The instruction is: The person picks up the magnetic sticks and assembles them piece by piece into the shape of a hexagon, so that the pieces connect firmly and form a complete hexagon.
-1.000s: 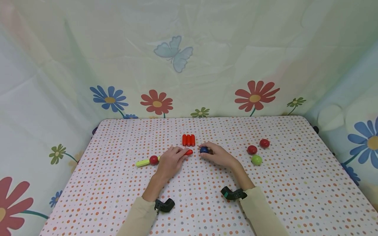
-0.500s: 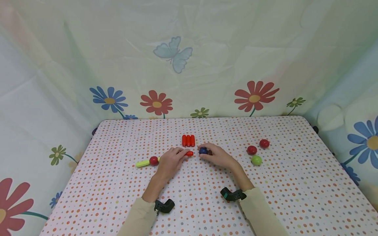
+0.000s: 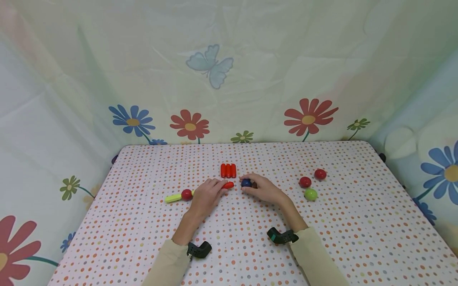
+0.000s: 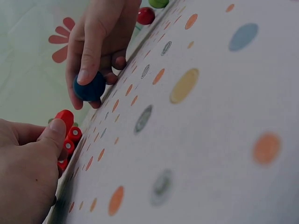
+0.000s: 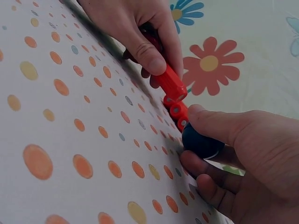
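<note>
In the head view my left hand [image 3: 206, 196] pinches a red stick [image 3: 228, 185] between thumb and fingers, its tip pointing right. Facing it, my right hand [image 3: 264, 188] holds a dark blue ball [image 3: 246, 182] between thumb and fingers. A small gap separates stick and ball. The right wrist view shows the stick's end [image 5: 174, 87] with a pale disc, near the blue ball [image 5: 200, 141]. Something dark red sits deeper among the left fingers, mostly hidden. Left of the left hand lies a yellow-green stick [image 3: 173, 198] with a red ball [image 3: 186, 194] on it; its right end goes behind the hand.
Three red sticks [image 3: 228, 171] lie side by side just beyond the hands. To the right are two red balls, the nearer red ball [image 3: 305, 182] and the farther red ball [image 3: 320, 174], and a green ball [image 3: 311, 194]. A dotted cloth [image 3: 247, 254] covers the table.
The right hand has shifted very slightly left with the blue ball. The red stick's visible tip has changed its tilt a little in the left fingers. The other pieces stay put.
</note>
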Demonstrator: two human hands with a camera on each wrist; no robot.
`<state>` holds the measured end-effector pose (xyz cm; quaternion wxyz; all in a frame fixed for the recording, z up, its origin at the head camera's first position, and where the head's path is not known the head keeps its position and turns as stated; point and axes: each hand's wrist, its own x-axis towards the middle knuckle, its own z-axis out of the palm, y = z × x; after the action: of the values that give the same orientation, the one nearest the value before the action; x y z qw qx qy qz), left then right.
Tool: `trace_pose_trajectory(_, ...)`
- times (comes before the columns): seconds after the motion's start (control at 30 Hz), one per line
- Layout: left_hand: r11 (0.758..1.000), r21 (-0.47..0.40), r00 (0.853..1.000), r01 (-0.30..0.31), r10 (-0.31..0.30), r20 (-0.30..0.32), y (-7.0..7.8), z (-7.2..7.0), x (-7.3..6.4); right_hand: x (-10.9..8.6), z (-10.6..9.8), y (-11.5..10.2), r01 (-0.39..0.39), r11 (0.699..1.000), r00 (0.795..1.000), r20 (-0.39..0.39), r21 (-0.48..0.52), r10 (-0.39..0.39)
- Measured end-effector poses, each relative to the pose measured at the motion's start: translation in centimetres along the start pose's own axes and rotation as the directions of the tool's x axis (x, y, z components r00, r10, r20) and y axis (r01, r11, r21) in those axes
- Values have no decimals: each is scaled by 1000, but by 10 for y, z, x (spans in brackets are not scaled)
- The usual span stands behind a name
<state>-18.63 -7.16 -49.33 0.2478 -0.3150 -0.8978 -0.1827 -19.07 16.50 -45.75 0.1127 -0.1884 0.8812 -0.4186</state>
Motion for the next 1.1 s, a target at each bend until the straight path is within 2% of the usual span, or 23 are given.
trace_pose_trajectory(0.27,1000,0,1000,-17,17,-15,-1,1,-1,3,4,2,31,999,999,-16,-17,-31)
trace_pose_trajectory(0.73,1000,8,1000,-9,9,2,-1,1,-1,5,7,5,18,1000,999,-47,7,-18)
trace_pose_trajectory(0.93,1000,10,1000,0,0,19,0,0,-2,7,11,5,36,998,998,-45,52,-33)
trace_pose_trajectory(1.1,1000,29,1000,-5,5,19,-1,0,-2,8,12,4,20,997,999,-46,68,-17)
